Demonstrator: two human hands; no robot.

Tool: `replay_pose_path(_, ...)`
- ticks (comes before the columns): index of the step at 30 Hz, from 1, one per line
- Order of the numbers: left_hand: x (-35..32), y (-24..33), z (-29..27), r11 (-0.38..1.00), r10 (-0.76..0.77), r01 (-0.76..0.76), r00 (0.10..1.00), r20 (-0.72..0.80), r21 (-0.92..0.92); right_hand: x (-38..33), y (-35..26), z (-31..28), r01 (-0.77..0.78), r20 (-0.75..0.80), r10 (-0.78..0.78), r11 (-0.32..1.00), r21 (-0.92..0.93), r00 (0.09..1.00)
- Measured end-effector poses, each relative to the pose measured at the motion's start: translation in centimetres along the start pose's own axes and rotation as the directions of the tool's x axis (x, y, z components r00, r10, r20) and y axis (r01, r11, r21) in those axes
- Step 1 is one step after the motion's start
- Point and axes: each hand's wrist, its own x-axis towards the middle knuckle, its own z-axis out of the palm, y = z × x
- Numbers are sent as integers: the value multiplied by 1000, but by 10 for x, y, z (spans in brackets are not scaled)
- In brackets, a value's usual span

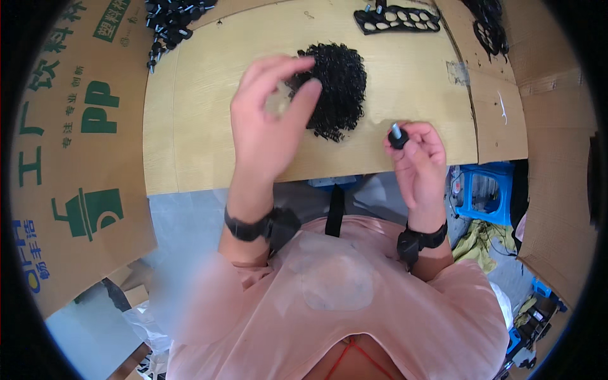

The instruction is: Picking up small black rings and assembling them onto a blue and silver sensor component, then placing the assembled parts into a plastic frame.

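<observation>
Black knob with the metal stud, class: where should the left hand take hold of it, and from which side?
Probably by the bluish stud, coming from the left: it sticks up clear of the black head, which the right hand grips from the right.

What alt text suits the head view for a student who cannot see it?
A person's right hand holds a small black knob with a metal stud, while the half-open left hand is at the left edge of a heap of small black pieces on a pale tabletop. A pile of black parts lies at the tabletop's far left corner.
</observation>
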Motion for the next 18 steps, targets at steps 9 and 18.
replay_pose_path(9, -84, 25, 5, 997, 74, -58, 934, 350, -57, -17, -4, 13, 81, 266, 97, 808, -584, 959)
replay_pose_path(18, -104, 27, -7, 989, -22, 92, 863, 504, -114, -16, -11, 12, 288, 493, 175, 630, -721, 852)
